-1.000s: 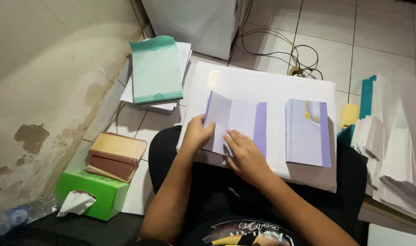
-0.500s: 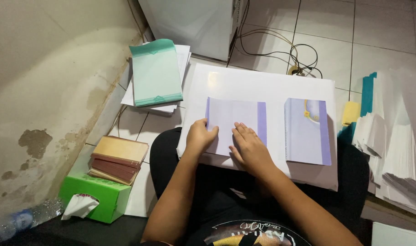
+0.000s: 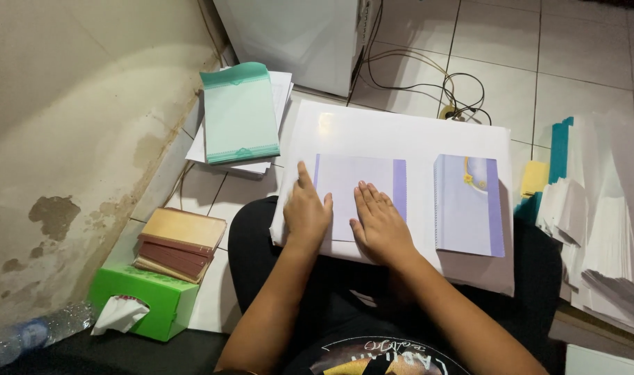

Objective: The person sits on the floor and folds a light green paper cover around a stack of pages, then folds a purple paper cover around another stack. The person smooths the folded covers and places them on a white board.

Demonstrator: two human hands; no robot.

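Pressing flat on a folded lavender card (image 3: 358, 191) atop a white board (image 3: 407, 135) laid across the lap. Left hand (image 3: 306, 215) open, palm down on the card's near left corner, forefinger stretched toward the far edge. Right hand (image 3: 381, 226) open too, fingers spread, covering the card's near middle; neither hand closed around anything. Card lying under both palms, far half showing beyond the fingertips, darker violet band along its right side. Stack of similar lavender cards (image 3: 468, 205) just right of the right hand, on the same board, not touched. Pile of green-edged sheets (image 3: 239, 114) on the tiled floor at far left, near the wall. Stack of brown-and-tan cards (image 3: 178, 243) near left, beside a green tissue box (image 3: 140, 302) with a tissue poking out. Plastic bottle (image 3: 32, 333) lying at the nearest left corner. Heaps of white paper (image 3: 608, 222) along the right edge, with teal and yellow sheets (image 3: 546, 167) next to them. Tangle of cables (image 3: 445, 90) on the far tiles by a white cabinet (image 3: 296, 38).
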